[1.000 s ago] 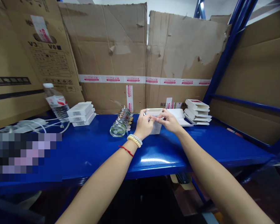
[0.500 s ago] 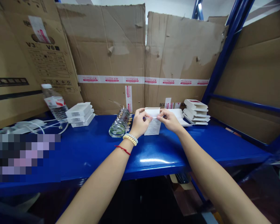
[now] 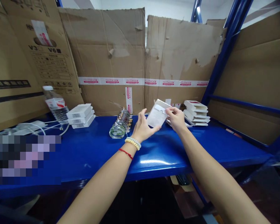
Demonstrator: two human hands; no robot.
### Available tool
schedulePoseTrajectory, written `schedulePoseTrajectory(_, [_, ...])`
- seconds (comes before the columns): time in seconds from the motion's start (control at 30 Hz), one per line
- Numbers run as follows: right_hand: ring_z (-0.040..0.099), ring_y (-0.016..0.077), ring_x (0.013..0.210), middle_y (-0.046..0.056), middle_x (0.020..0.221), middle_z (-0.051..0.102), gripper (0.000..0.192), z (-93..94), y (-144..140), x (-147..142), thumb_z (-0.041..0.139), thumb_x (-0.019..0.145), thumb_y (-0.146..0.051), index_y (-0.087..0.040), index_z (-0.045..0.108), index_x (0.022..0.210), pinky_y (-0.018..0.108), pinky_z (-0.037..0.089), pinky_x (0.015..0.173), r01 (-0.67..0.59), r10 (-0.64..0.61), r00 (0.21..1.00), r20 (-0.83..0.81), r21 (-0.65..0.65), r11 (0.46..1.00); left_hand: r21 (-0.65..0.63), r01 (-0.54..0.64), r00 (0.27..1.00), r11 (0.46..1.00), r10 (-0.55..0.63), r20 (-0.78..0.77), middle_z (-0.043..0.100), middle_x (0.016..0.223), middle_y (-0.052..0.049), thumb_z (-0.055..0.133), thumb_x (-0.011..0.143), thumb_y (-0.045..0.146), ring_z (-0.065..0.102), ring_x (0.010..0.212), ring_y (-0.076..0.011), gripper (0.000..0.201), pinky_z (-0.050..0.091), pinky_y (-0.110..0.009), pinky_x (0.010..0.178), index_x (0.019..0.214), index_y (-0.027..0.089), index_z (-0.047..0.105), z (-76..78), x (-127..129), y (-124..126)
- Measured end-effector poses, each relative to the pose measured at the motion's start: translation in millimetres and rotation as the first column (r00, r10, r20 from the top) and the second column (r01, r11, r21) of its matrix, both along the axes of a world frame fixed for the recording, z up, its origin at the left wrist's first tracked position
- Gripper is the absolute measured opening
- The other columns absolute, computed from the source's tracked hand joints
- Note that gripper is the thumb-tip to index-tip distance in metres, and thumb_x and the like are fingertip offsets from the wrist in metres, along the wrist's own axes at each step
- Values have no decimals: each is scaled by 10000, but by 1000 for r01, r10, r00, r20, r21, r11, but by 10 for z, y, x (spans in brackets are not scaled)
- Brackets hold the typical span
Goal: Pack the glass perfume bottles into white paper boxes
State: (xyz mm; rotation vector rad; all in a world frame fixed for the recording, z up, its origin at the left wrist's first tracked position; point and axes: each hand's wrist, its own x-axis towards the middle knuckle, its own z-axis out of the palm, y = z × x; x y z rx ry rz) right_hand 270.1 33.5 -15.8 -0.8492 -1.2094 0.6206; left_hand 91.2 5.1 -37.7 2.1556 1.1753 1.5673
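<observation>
A small white carton (image 3: 157,115) is raised above the blue shelf and tilted. My right hand (image 3: 176,116) pinches it at its right edge, thumb against the side. At its lower left is my left hand (image 3: 143,126), fingers spread, with the thumb stretched along the bottom edge; whether it touches the carton is unclear. Left of the hands lies a row of clear glass bottles (image 3: 118,129) with metallic tops. Behind my right hand, partly hidden, is some flat white card (image 3: 189,125). A stack of open white cartons (image 3: 197,113) stands farther right.
Closed white boxes (image 3: 80,115) are stacked at left, next to a plastic water bottle (image 3: 56,104) and a power strip with white cables (image 3: 32,126). Tall cardboard sheets (image 3: 107,56) wall the back of the blue shelf (image 3: 95,161). A blue upright (image 3: 220,65) stands at right.
The carton has gone from upright near the shelf to raised and tilted right. Its top flap is now folded down. My left fingers have spread from a pinch; my right hand has shifted right.
</observation>
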Motion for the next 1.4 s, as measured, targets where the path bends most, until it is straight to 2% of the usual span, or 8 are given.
schedulePoseTrajectory(0.13, [586, 140, 616, -20, 655, 581, 447, 48, -40, -44, 774, 575, -544, -204, 499, 669, 296, 518, 534, -77, 71, 978, -199, -22, 997, 29, -131, 975, 991, 134, -176, 415, 1301, -163, 820, 536, 490, 481, 1217, -359, 972, 444, -518, 989, 1305, 208, 297, 21, 74, -111])
schedulePoseTrajectory(0.3, [583, 121, 633, -21, 726, 597, 441, 82, -134, -71, 744, 612, -588, -214, 569, 768, 254, 509, 512, -184, 191, 966, -174, 55, 981, 45, -184, 973, 982, 188, -135, 429, 1189, -126, 756, 618, 322, 528, 1138, -307, 779, 491, -443, 925, 1262, 198, 334, 81, 101, -171])
schedulePoseTrajectory(0.57, [517, 94, 500, -32, 572, 537, 434, 105, -122, -12, 786, 585, -492, -195, 471, 580, 210, 435, 406, -52, 59, 963, -262, 31, 998, 139, -212, 948, 967, 238, -213, 472, 1120, -111, 746, 591, 330, 520, 1098, -305, 755, 466, -435, 950, 1250, 186, 408, 129, 56, -246])
schedulePoseTrajectory(0.77, [625, 159, 742, 18, 884, 605, 386, 169, -198, 33, 652, 671, -567, -230, 559, 835, 225, 504, 438, -177, 226, 907, -355, 166, 970, 240, -313, 932, 919, 345, -108, 534, 1147, -154, 752, 607, 337, 512, 1129, -332, 810, 427, -469, 975, 1303, 154, 380, 405, -81, -250])
schedulePoseTrajectory(0.9, [608, 145, 722, 22, 894, 583, 384, 152, -188, 57, 656, 659, -547, -230, 564, 853, 207, 496, 432, -197, 224, 907, -357, 113, 974, 211, -422, 902, 882, 432, 1, 534, 1095, -127, 743, 604, 314, 536, 1091, -299, 636, 451, -433, 954, 1164, 168, 478, 715, -587, -131])
schedulePoseTrajectory(1.07, [580, 128, 693, 16, 904, 570, 391, 116, -146, -4, 682, 644, -536, -224, 562, 848, 191, 471, 414, -176, 181, 953, -241, 40, 984, 62, -710, 701, 702, 712, -32, 531, 1072, -144, 748, 569, 346, 486, 1168, -350, 564, 437, -481, 971, 1035, 151, 497, 936, -1704, 87])
schedulePoseTrajectory(1.27, [548, 130, 687, 5, 820, 554, 412, 82, -158, -109, 703, 624, -546, -208, 578, 824, 189, 445, 399, -143, 144, 988, -61, 27, 989, -117, -886, 452, 448, 892, -9, 532, 1177, -159, 762, 546, 462, 483, 1190, -416, 574, 365, -593, 988, 951, 178, 471, 804, -2637, 306])
schedulePoseTrajectory(1.4, [530, 143, 682, 7, 760, 550, 412, 43, -146, -102, 681, 650, -573, -204, 578, 803, 208, 439, 416, -88, 86, 995, 53, 25, 996, -175, -876, 462, 449, 886, -36, 536, 1136, -112, 759, 513, 565, 434, 1222, -447, 563, 327, -604, 990, 750, 198, 404, 677, -2763, 433])
